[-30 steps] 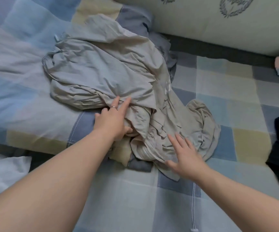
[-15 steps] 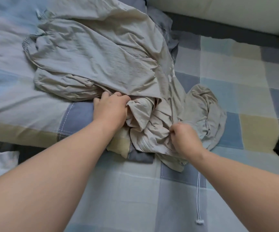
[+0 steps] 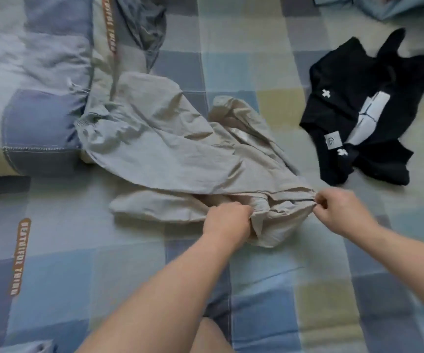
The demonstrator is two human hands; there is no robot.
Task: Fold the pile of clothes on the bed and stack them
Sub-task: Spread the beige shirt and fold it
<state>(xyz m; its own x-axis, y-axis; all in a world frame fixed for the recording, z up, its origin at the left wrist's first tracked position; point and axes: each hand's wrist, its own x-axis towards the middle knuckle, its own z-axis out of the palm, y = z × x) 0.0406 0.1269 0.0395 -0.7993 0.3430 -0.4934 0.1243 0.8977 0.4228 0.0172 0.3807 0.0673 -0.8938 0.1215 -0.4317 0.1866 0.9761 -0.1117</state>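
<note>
both hands grip the near edge of the crumpled beige garment (image 3: 170, 149) lying on the checked bedsheet (image 3: 256, 289): the left hand (image 3: 227, 220) bunches a fold in its curled fingers, and the right hand (image 3: 343, 212) pinches the hem just beside it. a black garment (image 3: 358, 118) lies apart to the right, its shape blurred, perhaps a t-shirt.

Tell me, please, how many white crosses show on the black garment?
2. One white cross is on the upper left of the black garment, the other lower down, just below its grey square label. Folds may hide more.
</note>
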